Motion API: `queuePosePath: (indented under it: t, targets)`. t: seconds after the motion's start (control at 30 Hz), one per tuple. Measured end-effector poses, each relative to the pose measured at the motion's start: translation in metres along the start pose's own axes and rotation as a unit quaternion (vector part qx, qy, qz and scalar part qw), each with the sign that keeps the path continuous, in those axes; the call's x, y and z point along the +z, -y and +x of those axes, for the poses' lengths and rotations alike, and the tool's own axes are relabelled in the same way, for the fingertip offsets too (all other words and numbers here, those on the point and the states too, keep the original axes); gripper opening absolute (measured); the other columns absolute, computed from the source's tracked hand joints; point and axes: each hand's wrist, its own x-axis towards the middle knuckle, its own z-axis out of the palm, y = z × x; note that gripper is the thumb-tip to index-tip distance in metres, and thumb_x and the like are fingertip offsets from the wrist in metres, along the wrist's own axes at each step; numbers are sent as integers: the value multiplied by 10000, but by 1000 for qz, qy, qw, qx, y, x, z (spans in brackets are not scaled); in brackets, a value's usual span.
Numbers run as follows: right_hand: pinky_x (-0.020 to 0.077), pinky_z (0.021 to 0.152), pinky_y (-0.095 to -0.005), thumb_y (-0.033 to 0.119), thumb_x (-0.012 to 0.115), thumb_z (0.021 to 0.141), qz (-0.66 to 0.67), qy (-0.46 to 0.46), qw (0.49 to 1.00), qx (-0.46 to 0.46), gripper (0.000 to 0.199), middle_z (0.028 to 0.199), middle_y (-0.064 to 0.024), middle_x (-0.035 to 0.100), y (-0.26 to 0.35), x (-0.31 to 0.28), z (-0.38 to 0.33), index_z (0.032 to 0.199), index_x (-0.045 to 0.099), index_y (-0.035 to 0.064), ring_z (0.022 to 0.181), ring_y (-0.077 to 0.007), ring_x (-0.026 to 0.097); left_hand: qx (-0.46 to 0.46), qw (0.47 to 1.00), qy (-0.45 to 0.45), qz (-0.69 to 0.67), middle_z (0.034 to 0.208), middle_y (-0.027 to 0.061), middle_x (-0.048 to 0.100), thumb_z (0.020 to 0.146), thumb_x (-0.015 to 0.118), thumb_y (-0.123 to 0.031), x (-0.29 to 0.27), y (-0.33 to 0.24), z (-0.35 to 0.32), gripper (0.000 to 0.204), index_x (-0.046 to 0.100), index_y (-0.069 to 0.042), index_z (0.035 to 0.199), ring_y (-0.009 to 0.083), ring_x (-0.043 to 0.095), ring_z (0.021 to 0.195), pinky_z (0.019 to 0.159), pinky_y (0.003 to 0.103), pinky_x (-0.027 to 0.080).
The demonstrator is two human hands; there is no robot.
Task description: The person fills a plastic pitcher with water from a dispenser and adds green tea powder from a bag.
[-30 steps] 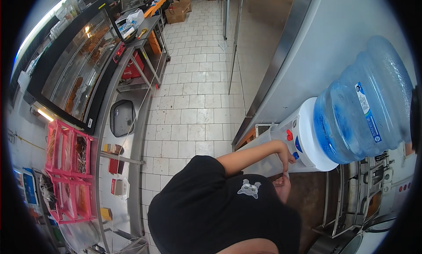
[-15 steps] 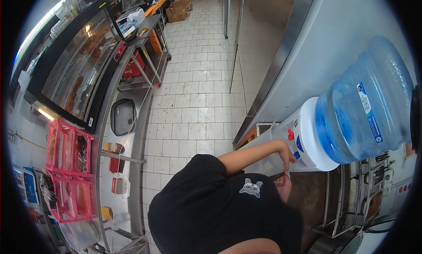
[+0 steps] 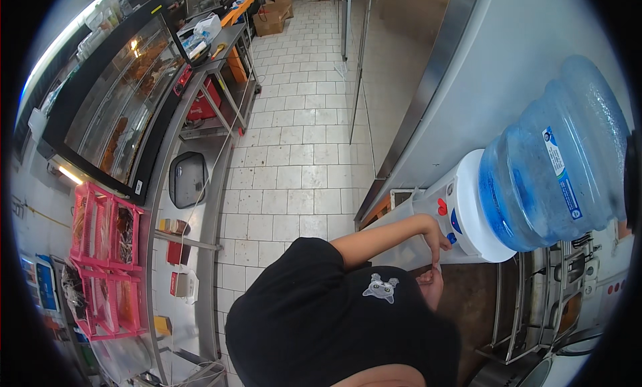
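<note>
This is a food shop's kitchen: a lit display cabinet (image 3: 152, 143) holds what looks like fried food (image 3: 143, 69) above a steel counter (image 3: 166, 143).

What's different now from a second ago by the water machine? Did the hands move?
Nothing has visibly moved, and I see nothing taken hold of or let go. The left hand is still at the blue tap, with the right hand just below it. The big blue bottle stays on the white dispenser.
</note>
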Motion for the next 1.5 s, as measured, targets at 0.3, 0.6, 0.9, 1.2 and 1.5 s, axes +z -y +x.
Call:
queuePosePath:
  t: [0.3,0.6,0.9,1.2,1.5]
  targets:
    - [338,548,-266,115,530,851,1,15,1000,5,176,576,2,401,0,0,-1,708,432,88,539,-95,390,6,1000,4,-4,1440,126,197,639,698,-507,0,-2,-3,1070,113,-9,1383,243,168,1334,1075,351,174]
    - [340,552,-261,127,542,853,6,14,1000,9,167,573,8,394,1,1,1,724,447,81,528,-92,383,23,1000,10,-11,1437,145,195,651,701,-493,-2,4,2,1061,112,6,1379,242,176,1332,1073,345,178]
    - [341,540,-256,155,537,859,-16,12,1000,17,185,545,27,385,3,5,1,705,451,102,509,-79,377,25,1000,9,-11,1435,161,190,674,683,-493,-3,2,-2,1043,106,22,1375,242,170,1334,1076,339,169]
    - [337,554,-257,142,539,866,-2,30,999,17,104,571,24,383,5,5,-2,803,505,66,533,-83,373,36,999,8,-22,1436,164,183,702,663,-472,-1,10,8,1005,104,24,1374,240,172,1333,1077,336,168]
    - [342,540,-242,132,536,866,-6,27,999,22,82,561,27,390,2,0,2,840,511,58,526,-70,385,36,999,6,-26,1436,166,183,700,660,-489,-1,6,3,1019,96,25,1375,234,177,1332,1072,330,173]
